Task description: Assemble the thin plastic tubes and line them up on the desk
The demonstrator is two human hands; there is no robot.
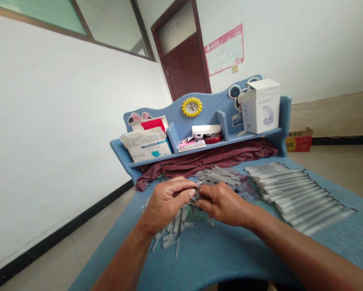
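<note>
My left hand [172, 200] and my right hand [222, 203] meet over the middle of the blue desk [214, 254]. Thumb and fingers are pinched together on both. Whatever they hold between the fingertips is small and mostly covered by the fingers, so I cannot make it out. Under and beside my left hand lies a loose scatter of small translucent plastic pieces [169, 238], with a few thin dark sticks among them. Just beyond my right hand is a heap of clear, slim plastic tubes [219, 176]. Farther right, many pen-like clear tubes with dark ends [296, 194] lie side by side in rows.
A blue shelf [228, 142] runs along the desk's back, bearing a face-mask box [151, 150], a white carton [262, 107], booklets [192, 144] and a red round case [213, 138]. Red checked cloth [205, 157] is bunched below it. A cardboard box [299, 141] stands on the floor behind.
</note>
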